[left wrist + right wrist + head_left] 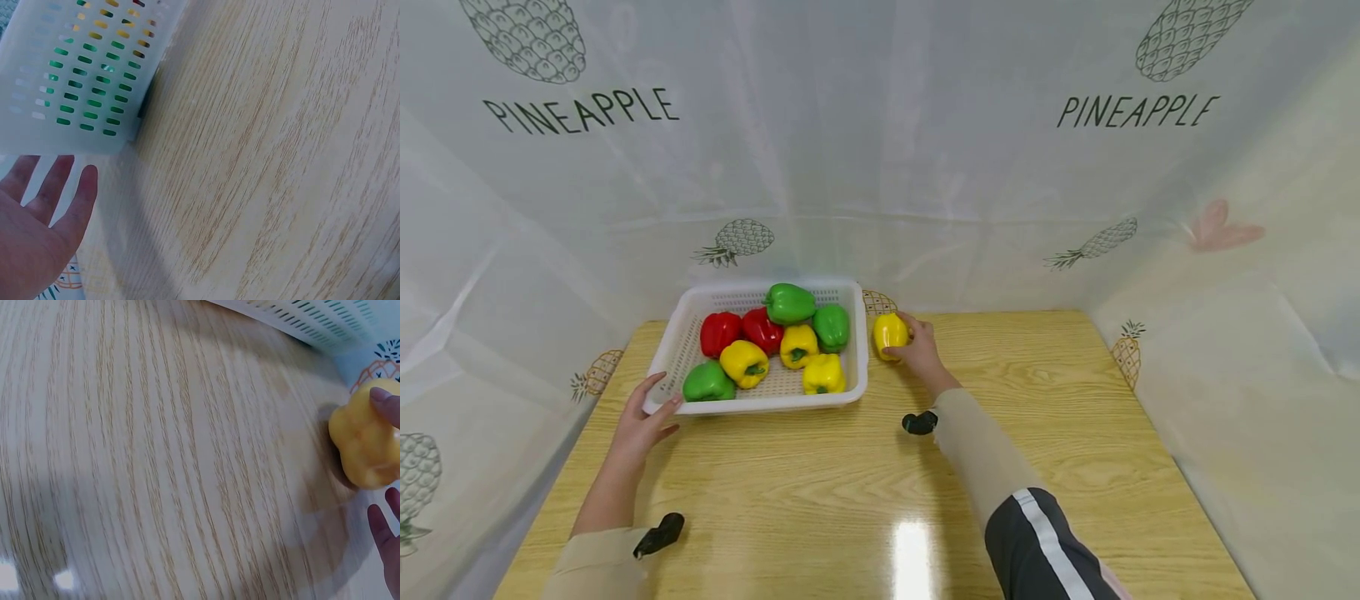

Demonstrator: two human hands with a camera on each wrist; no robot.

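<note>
At the far edge of the table, my right hand (923, 357) holds a yellow bell pepper (890, 333) between thumb and fingers, just right of the basket. In the right wrist view a fingertip lies against this pepper (365, 440), while other fingers spread beside it; the rest of the hand is out of frame. My left hand (638, 425) touches the front left corner of a white plastic basket (760, 407). In the left wrist view its fingers (78, 206) extend fairly straight towards the basket's perforated wall. Red bell peppers (720, 333), green bell peppers (708, 382) and yellow bell peppers (823, 374) lie inside.
The wooden table (790, 500) stretches in front of the basket and off to the right. A white curtain (925, 167) printed with pineapples hangs behind the table and along both sides. Black straps (919, 422) stick out at both wrists.
</note>
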